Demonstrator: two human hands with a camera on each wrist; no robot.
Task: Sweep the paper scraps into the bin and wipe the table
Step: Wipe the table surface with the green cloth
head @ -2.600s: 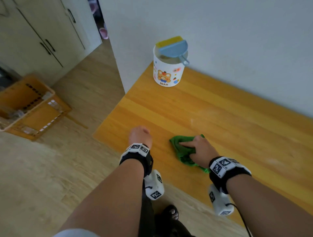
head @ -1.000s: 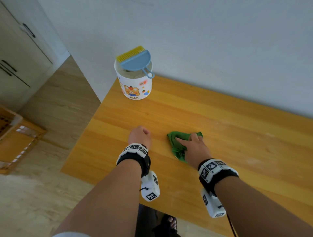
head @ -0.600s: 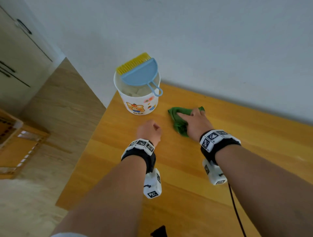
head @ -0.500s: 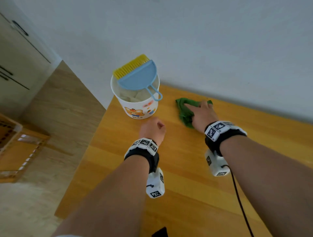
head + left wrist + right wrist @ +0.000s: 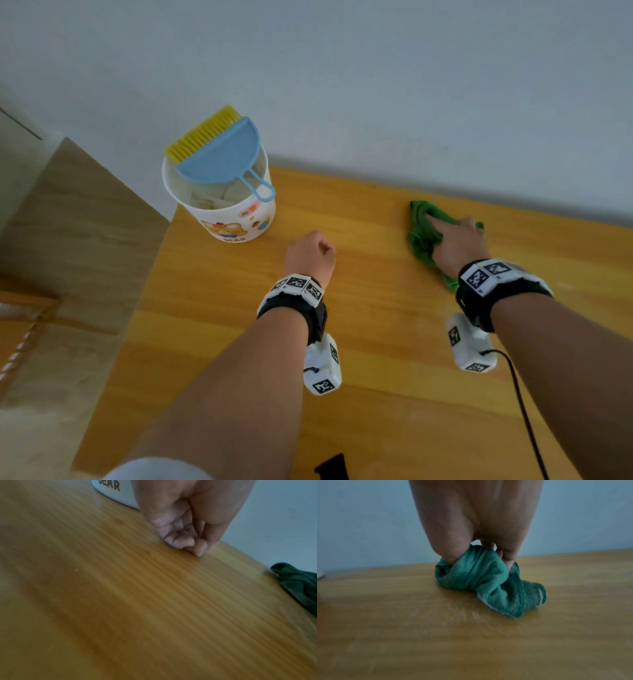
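A white bin (image 5: 236,222) with a bear print stands at the table's far left corner, with pale paper scraps (image 5: 209,197) inside it. A blue dustpan (image 5: 219,154) with a yellow brush (image 5: 202,132) lies across its rim. My right hand (image 5: 455,236) presses a bunched green cloth (image 5: 419,236) onto the table near the wall. In the right wrist view the thumb and fingers of the right hand (image 5: 479,555) grip the cloth (image 5: 484,580). My left hand (image 5: 310,255) is a fist just right of the bin and holds nothing. The left hand's (image 5: 185,539) curled fingers touch the wood.
The yellow wooden table (image 5: 376,342) runs along a pale wall (image 5: 376,85). Its left edge drops to a wood-look floor (image 5: 68,240). A cable (image 5: 524,411) trails from my right wrist unit over the table. The bin's base (image 5: 118,494) and the cloth (image 5: 298,585) show in the left wrist view.
My right hand has pushed the cloth away from me to the wall, then right, away from the bin. The left fist has moved forward to beside the bin.
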